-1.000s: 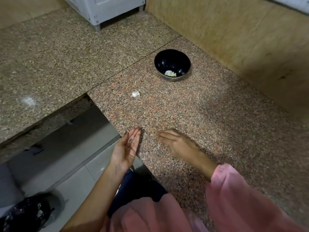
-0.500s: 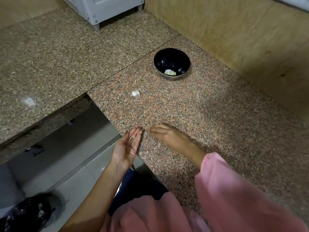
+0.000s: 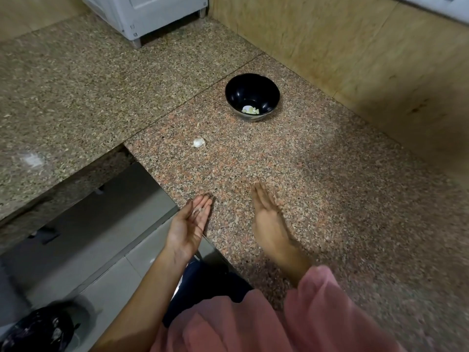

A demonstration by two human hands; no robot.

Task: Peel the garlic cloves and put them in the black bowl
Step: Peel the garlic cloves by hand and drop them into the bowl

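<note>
The bowl (image 3: 264, 94) sits far back on the counter (image 3: 330, 189), peeled cloves (image 3: 250, 109) in it; a lone garlic clove (image 3: 198, 142) lies nearer, to its left; nearest, the left hand (image 3: 189, 224) is at the counter's edge; the right hand (image 3: 266, 219) is beside it, over the counter.

Open counter (image 3: 291, 168) (wall (image 3: 355, 62) behind bowl (image 3: 241, 94))

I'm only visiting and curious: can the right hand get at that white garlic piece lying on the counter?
Probably yes. The right hand is open and holds nothing, and only bare counter lies between it and the garlic piece. The black bowl stands farther back, off that path.
</note>
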